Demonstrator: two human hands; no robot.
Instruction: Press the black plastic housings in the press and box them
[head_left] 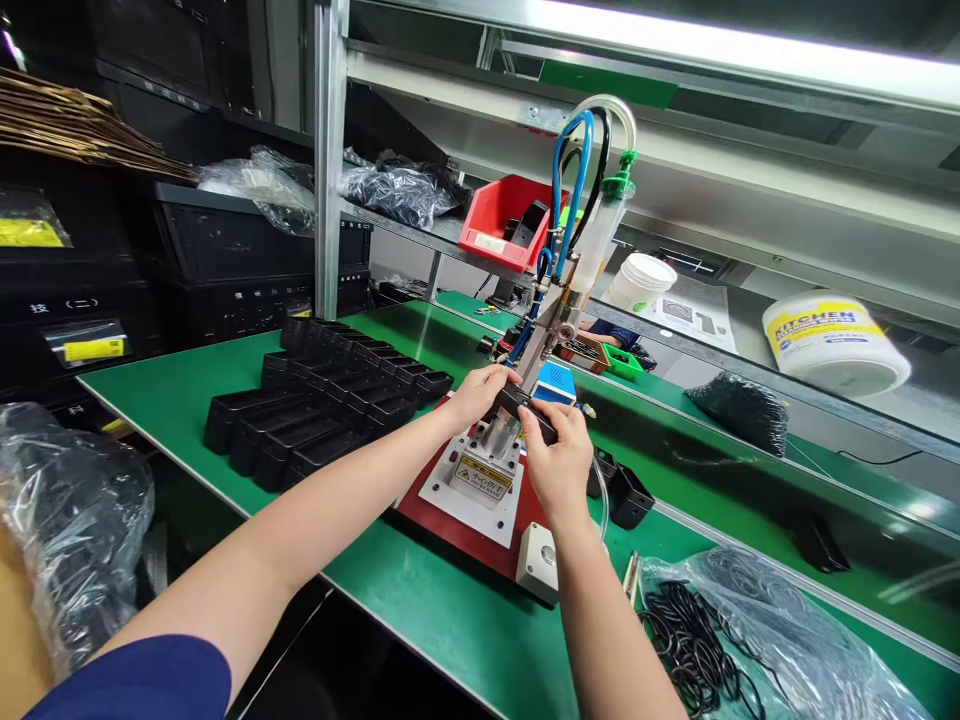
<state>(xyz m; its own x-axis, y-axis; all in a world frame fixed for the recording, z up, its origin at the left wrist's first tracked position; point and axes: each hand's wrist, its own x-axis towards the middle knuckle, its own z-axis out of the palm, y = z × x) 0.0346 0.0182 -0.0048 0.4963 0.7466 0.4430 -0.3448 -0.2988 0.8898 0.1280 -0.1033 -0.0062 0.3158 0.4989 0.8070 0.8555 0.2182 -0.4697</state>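
Observation:
Between my two hands is a black plastic housing point(517, 400), held at the head of a bench dispensing machine point(480, 480) with a red base. My left hand point(480, 395) grips its left end, and my right hand point(559, 445) is closed around its right end. Just above, the machine's slanted syringe point(600, 235) carries a green cap and blue, black and clear tubes. A warning label point(484, 477) is on the machine's front, below my hands. The housing's underside and some of my fingertips are hidden.
Rows of black housings point(322, 400) stand on the green bench at left. Further housings point(630, 497) sit right of the machine, near a switch box point(538, 560). Black rubber rings point(690, 640) lie by a plastic bag at lower right. A red bin point(506, 220) and white tub point(836, 340) occupy the shelf.

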